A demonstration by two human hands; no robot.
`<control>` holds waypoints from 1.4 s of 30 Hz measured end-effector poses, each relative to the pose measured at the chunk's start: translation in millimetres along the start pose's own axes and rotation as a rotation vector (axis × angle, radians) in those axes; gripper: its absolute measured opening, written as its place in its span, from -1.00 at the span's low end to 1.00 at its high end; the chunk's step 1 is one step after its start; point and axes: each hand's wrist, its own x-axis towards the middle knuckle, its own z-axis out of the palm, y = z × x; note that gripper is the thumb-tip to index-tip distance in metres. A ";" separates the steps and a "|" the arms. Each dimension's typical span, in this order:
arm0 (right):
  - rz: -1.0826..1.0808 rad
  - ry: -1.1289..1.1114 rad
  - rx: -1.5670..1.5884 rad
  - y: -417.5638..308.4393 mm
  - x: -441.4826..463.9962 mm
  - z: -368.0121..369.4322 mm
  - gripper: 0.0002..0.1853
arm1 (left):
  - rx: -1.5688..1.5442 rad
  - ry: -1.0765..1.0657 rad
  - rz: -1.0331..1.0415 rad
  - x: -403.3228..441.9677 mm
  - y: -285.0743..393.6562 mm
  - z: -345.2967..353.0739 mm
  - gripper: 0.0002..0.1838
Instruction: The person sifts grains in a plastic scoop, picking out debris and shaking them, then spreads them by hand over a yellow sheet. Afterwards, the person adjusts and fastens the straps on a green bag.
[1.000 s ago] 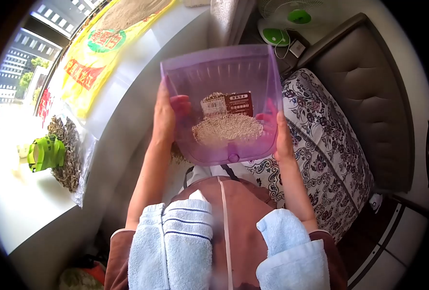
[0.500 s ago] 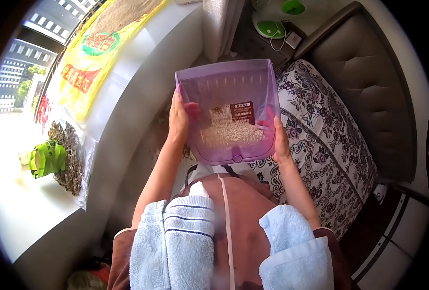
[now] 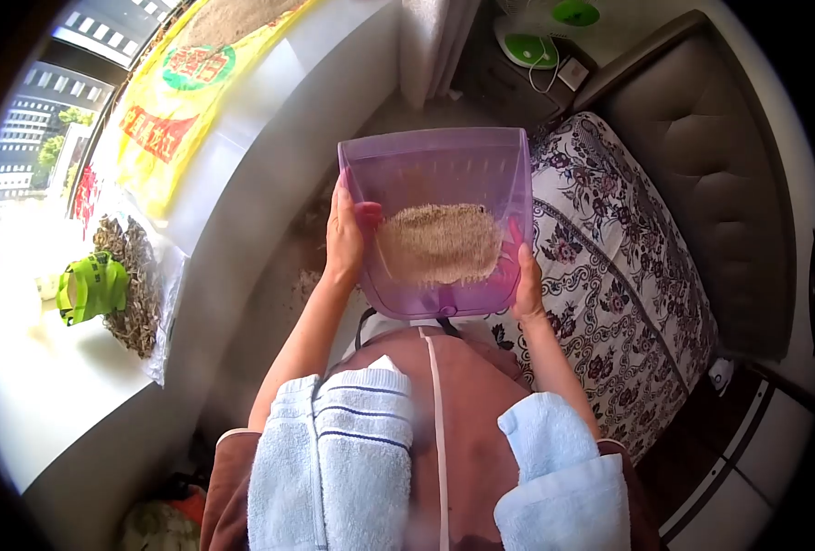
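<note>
A see-through purple plastic basket (image 3: 435,147) is held in front of my body, its wide edge away from me. Loose pale tan grain (image 3: 441,241) lies heaped inside; its exact kind is too small to tell. My left hand (image 3: 344,234) grips the left side wall, and some fingers show pink through the plastic. On the opposite wall my right hand (image 3: 528,285) is closed in the same way, thumb on the near outside. Light blue towelling covers (image 3: 334,459) lie over my upper arms or chest.
On the left windowsill lie a yellow printed sack (image 3: 164,138) with brown contents, a heap of dried brown strips (image 3: 132,275) and a green bag (image 3: 92,289). At right stands a bed with a floral cover (image 3: 628,275). A green-and-white fan (image 3: 528,50) sits on a nightstand.
The grain has shifted and spread inside the basket, covering the dark printed label that showed before. The basket sits slightly lower and further right in view, both hands still gripping it.
</note>
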 end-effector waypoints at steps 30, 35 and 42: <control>-0.471 -0.059 -0.125 -129.0 1.2 38.8 -0.26 | -0.096 -0.028 0.238 5.4 149.3 24.9 -0.39; -0.033 0.047 0.143 -15.2 7.1 7.0 -0.16 | 0.000 -0.009 0.042 27.6 27.4 12.2 -0.42; 0.133 0.044 -0.009 -61.9 1.2 15.4 -0.19 | -0.043 -0.041 -0.268 27.9 53.6 15.7 -0.45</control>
